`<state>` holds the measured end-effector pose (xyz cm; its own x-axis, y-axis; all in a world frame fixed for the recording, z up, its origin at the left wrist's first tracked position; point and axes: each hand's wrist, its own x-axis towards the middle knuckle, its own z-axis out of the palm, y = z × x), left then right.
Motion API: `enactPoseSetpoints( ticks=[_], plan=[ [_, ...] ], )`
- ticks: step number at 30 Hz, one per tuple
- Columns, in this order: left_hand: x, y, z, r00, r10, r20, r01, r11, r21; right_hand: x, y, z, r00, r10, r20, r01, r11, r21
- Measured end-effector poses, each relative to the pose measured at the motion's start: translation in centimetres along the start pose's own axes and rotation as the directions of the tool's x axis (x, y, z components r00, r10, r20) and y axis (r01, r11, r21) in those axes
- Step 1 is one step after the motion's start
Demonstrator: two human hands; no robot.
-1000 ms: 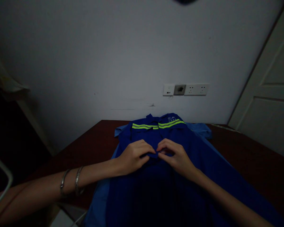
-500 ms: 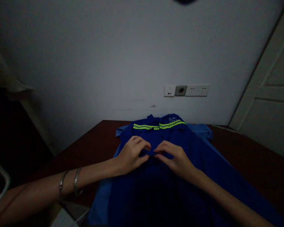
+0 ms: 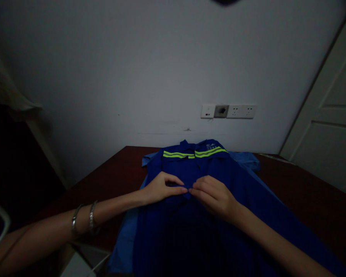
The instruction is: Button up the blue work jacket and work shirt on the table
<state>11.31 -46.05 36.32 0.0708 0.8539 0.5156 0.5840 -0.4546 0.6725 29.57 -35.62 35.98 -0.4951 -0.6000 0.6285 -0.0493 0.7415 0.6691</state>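
Observation:
A dark blue work jacket (image 3: 236,181) with yellow-green reflective stripes across the chest lies spread out, its collar toward the wall. Beneath it, a lighter blue garment (image 3: 123,238) shows along the left side and at the upper right. My left hand (image 3: 164,188) pinches the jacket's front near the middle, thumb and fingers closed on the cloth. Close beside it, my right hand (image 3: 215,196) is also closed on the front edge, fingertips almost meeting the left thumb. Whether a button or other fastener sits between the fingertips is too dark to see.
The garments lie on a dark reddish-brown table (image 3: 112,169) against a pale wall (image 3: 132,77). Sockets and switches (image 3: 229,111) are set in the wall. A white panelled door (image 3: 331,127) stands at right. A white box-like object (image 3: 77,265) with a cable is at lower left.
My left hand has turned, its thumb now straighter along the cloth. The right hand's fingers have drawn closer together in a tighter pinch. The jacket stays in place.

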Motion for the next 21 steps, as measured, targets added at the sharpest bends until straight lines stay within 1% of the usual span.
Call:
enactPoseSetpoints(
  ticks=[2,4,7,9,11,13,15,16,17,18,21],
  plan=[
    [0.1,-0.3,0.1,1.0,-0.003,0.015,0.003,1.0,0.027,0.1,-0.1,-0.2,0.998,-0.061,0.022,0.062,0.996,-0.062],
    [0.0,-0.3,0.2,1.0,0.016,0.009,-0.016,0.999,0.033,0.2,-0.1,-0.4,0.996,-0.088,0.028,0.091,0.989,-0.118],
    [0.1,-0.1,0.3,0.999,0.041,-0.01,-0.04,0.998,0.052,0.1,0.0,-0.5,0.996,-0.084,0.031,0.087,0.983,-0.162],
    [0.2,0.0,0.2,0.998,0.047,-0.028,-0.045,0.996,0.082,0.1,0.2,-0.7,0.996,-0.052,0.075,0.061,0.991,-0.119],
    [0.4,-0.1,0.1,0.997,0.05,-0.059,-0.042,0.991,0.13,0.4,0.4,-1.0,0.991,0.039,0.124,-0.039,0.999,-0.007],
    [0.5,-0.2,0.0,0.994,0.043,-0.097,-0.023,0.98,0.196,1.0,0.5,-1.4,0.972,0.208,0.104,-0.221,0.967,0.128],
    [0.7,-0.4,-0.1,0.992,0.033,-0.118,-0.002,0.967,0.256,1.7,0.7,-1.8,0.917,0.396,0.052,-0.396,0.885,0.243],
    [0.7,-0.5,-0.1,0.992,0.031,-0.121,0.004,0.961,0.278,2.0,0.7,-2.0,0.888,0.457,0.048,-0.451,0.847,0.281],
    [0.8,-0.6,-0.1,0.992,0.032,-0.12,0.005,0.956,0.293,2.3,0.8,-2.0,0.869,0.49,0.066,-0.485,0.821,0.301],
    [0.8,-0.6,0.0,0.993,0.033,-0.117,0.004,0.953,0.301,2.5,0.8,-2.0,0.862,0.496,0.101,-0.501,0.809,0.306],
    [1.0,-0.6,0.3,0.994,0.042,-0.104,-0.007,0.948,0.318,2.8,0.9,-1.6,0.867,0.448,0.219,-0.496,0.82,0.287]
  ],
)
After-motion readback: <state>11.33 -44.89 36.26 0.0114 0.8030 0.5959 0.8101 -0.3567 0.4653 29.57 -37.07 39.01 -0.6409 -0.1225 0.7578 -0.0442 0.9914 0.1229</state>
